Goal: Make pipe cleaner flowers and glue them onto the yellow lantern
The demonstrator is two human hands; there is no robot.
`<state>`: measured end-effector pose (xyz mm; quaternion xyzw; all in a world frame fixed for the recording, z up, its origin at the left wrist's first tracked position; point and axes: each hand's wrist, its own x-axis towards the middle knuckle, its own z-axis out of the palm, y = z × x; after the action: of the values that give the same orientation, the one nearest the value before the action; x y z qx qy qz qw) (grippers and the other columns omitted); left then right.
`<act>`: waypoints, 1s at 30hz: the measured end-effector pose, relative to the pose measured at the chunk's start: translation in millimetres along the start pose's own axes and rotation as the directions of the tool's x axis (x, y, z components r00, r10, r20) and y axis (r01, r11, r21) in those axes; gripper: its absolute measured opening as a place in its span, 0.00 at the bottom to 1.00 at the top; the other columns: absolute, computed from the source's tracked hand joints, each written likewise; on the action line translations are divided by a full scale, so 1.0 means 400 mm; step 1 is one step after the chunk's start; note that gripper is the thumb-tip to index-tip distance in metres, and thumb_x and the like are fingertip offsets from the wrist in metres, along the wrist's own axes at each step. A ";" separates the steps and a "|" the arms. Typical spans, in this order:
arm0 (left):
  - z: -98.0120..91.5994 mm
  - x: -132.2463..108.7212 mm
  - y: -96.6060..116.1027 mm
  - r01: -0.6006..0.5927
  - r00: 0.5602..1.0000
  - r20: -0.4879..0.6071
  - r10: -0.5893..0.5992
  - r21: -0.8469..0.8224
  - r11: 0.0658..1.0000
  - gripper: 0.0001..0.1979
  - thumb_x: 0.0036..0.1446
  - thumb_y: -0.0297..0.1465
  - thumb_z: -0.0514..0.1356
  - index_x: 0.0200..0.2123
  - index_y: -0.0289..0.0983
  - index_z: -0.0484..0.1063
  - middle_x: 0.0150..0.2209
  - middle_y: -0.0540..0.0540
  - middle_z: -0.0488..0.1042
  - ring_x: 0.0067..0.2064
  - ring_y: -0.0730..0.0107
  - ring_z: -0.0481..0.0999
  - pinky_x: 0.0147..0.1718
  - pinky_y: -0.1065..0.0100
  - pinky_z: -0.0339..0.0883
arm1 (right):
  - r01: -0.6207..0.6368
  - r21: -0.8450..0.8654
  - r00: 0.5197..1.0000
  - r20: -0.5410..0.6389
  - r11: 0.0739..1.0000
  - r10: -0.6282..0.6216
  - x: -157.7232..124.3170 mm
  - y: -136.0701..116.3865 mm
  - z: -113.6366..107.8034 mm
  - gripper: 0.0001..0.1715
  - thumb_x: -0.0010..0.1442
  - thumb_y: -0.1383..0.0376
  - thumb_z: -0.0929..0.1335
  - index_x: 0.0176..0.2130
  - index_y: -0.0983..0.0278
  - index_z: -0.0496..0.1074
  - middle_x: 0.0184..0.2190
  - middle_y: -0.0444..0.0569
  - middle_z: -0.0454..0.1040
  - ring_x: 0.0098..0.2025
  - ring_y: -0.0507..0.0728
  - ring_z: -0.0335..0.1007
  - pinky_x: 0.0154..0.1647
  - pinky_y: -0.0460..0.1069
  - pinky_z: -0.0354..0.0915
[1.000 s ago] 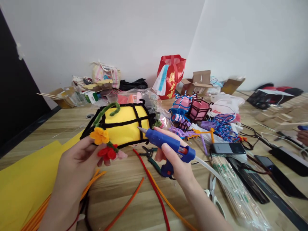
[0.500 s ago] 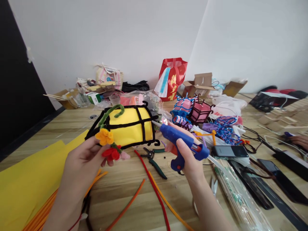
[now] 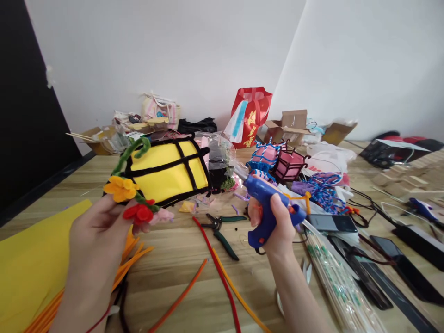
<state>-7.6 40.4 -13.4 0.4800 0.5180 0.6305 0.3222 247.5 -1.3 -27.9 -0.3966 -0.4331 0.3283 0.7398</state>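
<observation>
My left hand (image 3: 99,231) is closed on a yellow lantern (image 3: 161,182), tilted on its side, with a black fuzzy pipe-cleaner frame. By my fingers, an orange flower (image 3: 121,188), a red flower (image 3: 139,212) and a pink flower (image 3: 162,215) sit against its near end, where a green curled stem (image 3: 125,157) rises. Exactly where my fingertips grip is partly hidden behind the flowers. In my right hand (image 3: 282,229) is a blue glue gun (image 3: 265,199), a clear glue stick (image 3: 317,233) poking out its back. Its nozzle points up and left, apart from the lantern.
Dark green-handled pliers (image 3: 225,243) lie below the lantern, near a red pipe cleaner (image 3: 220,268). Yellow sheets (image 3: 31,259) cover the left side. Scissors (image 3: 307,273), packed sticks (image 3: 333,273) and phones (image 3: 331,223) lie right. Pink lanterns (image 3: 290,166) and a red bag (image 3: 251,115) stand behind.
The lantern has moved left with my left hand, and a gap has opened between it and the glue gun's nozzle. The glue gun shifted slightly right. Another person's hand has left the right edge.
</observation>
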 end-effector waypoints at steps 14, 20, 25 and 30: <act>0.006 0.008 0.019 0.017 1.000 0.012 -0.017 0.006 1.000 0.10 0.41 0.32 0.69 0.30 0.36 0.76 0.20 0.54 0.74 0.20 0.75 0.71 0.20 0.76 0.69 | -0.068 0.091 0.995 0.075 0.994 0.061 -0.007 0.014 0.026 0.29 0.59 0.49 0.69 0.52 0.65 0.76 0.17 0.41 0.69 0.19 0.53 0.64 0.22 0.48 0.63; 0.011 0.007 0.025 0.030 0.999 0.040 -0.031 0.018 0.999 0.10 0.40 0.33 0.69 0.25 0.36 0.73 0.18 0.55 0.73 0.19 0.77 0.71 0.19 0.78 0.68 | -0.085 0.089 0.995 0.067 0.992 0.079 -0.006 0.019 0.017 0.28 0.63 0.50 0.66 0.51 0.68 0.76 0.15 0.39 0.64 0.16 0.50 0.57 0.18 0.46 0.53; 0.010 0.003 0.024 0.031 0.998 0.044 -0.033 0.030 0.999 0.11 0.42 0.34 0.71 0.24 0.37 0.73 0.18 0.54 0.73 0.19 0.77 0.70 0.20 0.78 0.67 | -0.025 0.134 0.999 0.051 0.991 0.018 -0.004 0.012 0.025 0.26 0.62 0.52 0.68 0.52 0.65 0.75 0.20 0.42 0.70 0.23 0.54 0.66 0.27 0.49 0.64; 0.015 -0.005 0.022 0.024 0.998 0.062 -0.026 0.026 0.999 0.07 0.46 0.34 0.70 0.27 0.40 0.76 0.20 0.52 0.75 0.21 0.74 0.70 0.21 0.74 0.69 | -0.114 0.094 0.991 0.088 0.989 0.106 -0.014 0.009 0.027 0.28 0.63 0.49 0.65 0.52 0.65 0.75 0.15 0.39 0.65 0.16 0.51 0.58 0.18 0.47 0.55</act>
<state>-0.5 38.2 -5.4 0.4969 0.5217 0.6045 0.3397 234.9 -1.1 -29.9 -0.3690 -0.4240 0.4056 0.7208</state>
